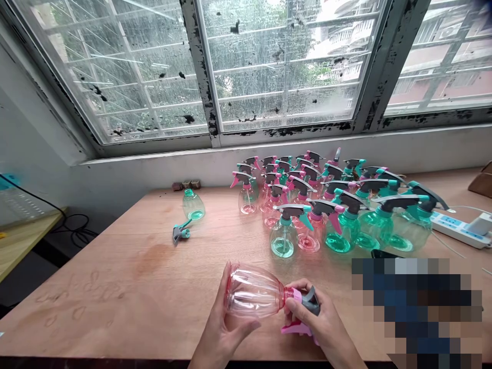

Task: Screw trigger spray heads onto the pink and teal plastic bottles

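A clear pink spray bottle (pixel 255 291) lies sideways in the air above the table's front part, its base to the left. My left hand (pixel 226 320) cups the base end, thumb below and fingers behind. At the neck, my right hand (pixel 313 318) closes round the pink collar and grey-and-pink spray head (pixel 309 301), whose pink trigger (pixel 298 329) points down. Part of the spray head is hidden by my right fingers. Beyond my hands, a green bottle (pixel 193 205) without its head stands near a separate grey-and-teal spray head (pixel 181 233) lying on the wood.
Several pink and green spray bottles (pixel 283 241) stand grouped at the back right of the wooden table (pixel 126 287). A white power strip (pixel 459 229) lies to their right, with a pixelated patch in front. Small brown blocks (pixel 186 185) sit by the wall under the windows.
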Motion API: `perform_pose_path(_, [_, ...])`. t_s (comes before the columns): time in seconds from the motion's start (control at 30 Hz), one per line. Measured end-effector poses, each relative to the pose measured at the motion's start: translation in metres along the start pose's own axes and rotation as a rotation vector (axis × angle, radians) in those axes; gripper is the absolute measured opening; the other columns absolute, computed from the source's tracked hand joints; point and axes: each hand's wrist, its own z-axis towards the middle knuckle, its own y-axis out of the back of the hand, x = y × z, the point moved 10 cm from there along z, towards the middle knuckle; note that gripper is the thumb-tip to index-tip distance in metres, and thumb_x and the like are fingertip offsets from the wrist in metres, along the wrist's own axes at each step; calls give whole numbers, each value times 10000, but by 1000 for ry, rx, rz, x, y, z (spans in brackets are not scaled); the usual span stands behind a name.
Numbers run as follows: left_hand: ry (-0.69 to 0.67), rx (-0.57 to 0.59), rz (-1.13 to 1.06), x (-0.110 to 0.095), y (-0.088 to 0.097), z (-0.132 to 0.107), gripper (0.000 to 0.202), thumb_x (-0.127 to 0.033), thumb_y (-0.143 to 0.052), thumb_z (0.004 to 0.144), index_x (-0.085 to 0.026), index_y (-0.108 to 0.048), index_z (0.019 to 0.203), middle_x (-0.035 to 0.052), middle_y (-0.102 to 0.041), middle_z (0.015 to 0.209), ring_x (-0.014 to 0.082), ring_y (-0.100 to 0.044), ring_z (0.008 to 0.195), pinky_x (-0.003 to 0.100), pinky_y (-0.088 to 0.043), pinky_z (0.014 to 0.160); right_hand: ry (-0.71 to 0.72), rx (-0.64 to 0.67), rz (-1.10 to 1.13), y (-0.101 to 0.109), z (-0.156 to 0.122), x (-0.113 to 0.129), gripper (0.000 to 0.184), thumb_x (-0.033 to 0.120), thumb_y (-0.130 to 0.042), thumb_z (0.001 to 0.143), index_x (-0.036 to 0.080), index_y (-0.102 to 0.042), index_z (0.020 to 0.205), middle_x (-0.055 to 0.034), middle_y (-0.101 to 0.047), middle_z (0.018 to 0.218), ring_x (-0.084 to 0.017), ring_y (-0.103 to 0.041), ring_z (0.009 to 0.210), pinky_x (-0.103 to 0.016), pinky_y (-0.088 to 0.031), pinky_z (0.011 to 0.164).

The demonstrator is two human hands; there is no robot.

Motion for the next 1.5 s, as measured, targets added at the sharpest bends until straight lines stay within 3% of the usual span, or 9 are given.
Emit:
perform_pose_path(0.23, [35,54,-73,-5,-4,1,909,-434,-784,785,-282,-305,1543,98,-393,1595,350,-353,1464,473,-257,1225,-2,-15,11,0,0,1,386,486,-851,712,175,-674,857,2,-679,603,-182,-661,504,-314,-609,502])
perform_pose_path(0.37, [27,43,-7,-5,-2,2,959,-376,-824,752,-292,-293,1546,87,-339,1625,349,-335,1472,469,-223,1239,0,-15,-4,3,1,-2,395,493,-835,732,167,-676,889,-7,-685,590,-188,-653,515,-328,-614,504])
perform_pose_path(0.53, [43,-18,-9,4,2,1,956,-393,-785,789,-320,-228,1563,95,-459,1555,347,-376,1452,495,-214,1235,-18,-19,11,2,0,-2,388,481,-845,725,171,-670,881,8,-674,593,-188,-654,515,-358,-636,510])
perform_pose_path(0.73, [67,59,-43,5,-1,1,1003,-397,-823,751,-275,-249,1564,115,-327,1627,397,-365,1448,500,-258,1222,-11,-11,2,0,0,1,384,475,-853,717,170,-671,860,-3,-690,600,-191,-675,509,-320,-611,511])
perform_pose_path(0.87, [69,45,-53,3,-1,2,992,-387,-831,744,-284,-271,1556,116,-383,1601,394,-415,1420,494,-319,1197,-10,-16,-3,1,1,-1,383,480,-848,719,168,-676,858,-2,-685,599,-191,-667,507,-333,-615,513])
perform_pose_path(1.07, [7,-28,0,-1,2,1,922,-373,-795,782,-358,-275,1543,62,-347,1622,345,-368,1457,484,-237,1231,-8,-19,3,2,0,-1,386,482,-844,723,168,-677,870,4,-680,605,-192,-663,517,-333,-618,507])
perform_pose_path(1.33, [66,55,-37,1,-1,3,945,-374,-810,773,-271,-284,1552,109,-410,1586,356,-379,1449,478,-261,1227,7,-8,-27,0,0,1,378,476,-838,735,164,-669,864,-3,-683,607,-187,-665,514,-334,-623,515])
perform_pose_path(1.5, [71,26,-32,5,0,2,959,-342,-820,767,-322,-268,1551,84,-368,1611,354,-406,1434,486,-275,1221,1,-26,-11,2,0,1,412,513,-831,727,168,-667,880,-3,-673,595,-190,-657,508,-334,-624,499])
